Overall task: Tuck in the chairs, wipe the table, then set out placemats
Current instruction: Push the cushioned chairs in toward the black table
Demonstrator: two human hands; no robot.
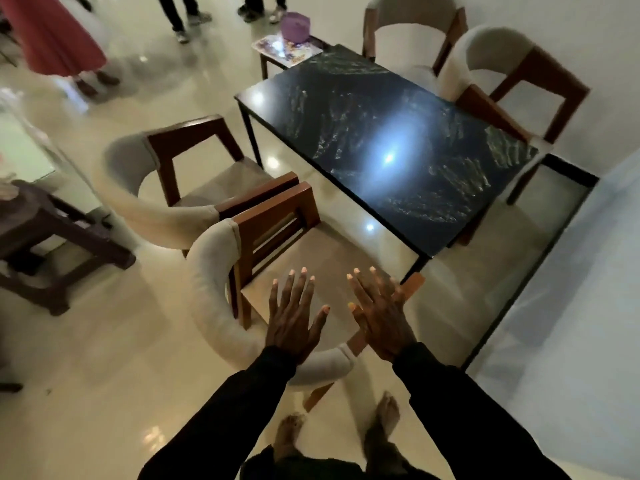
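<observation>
Floor (104,341), pale and shiny, runs under everything. A long black table (346,109) stands in the middle, and its glossy top shows a bright spot of light.

Four chairs with wood frames and soft pale backs are around it. Two far chairs (412,32) (502,53) stand by its far long side. A left chair (138,188) sits pulled out, well apart from the table. The near chair (214,271) is just beside that one, also pulled out, with its seat facing the table's near corner.

A dark wooden bench (52,237) is at the left edge. A small side table (273,60) touches the black table's far end.

The left hand (294,317) and the right hand (381,317) reach out over the near chair. Both have straight, spread fingers and hold nothing. I cannot tell if they touch the chair.

On the side table are a purple bowl (295,26) and a flat bright sheet (287,48).
</observation>
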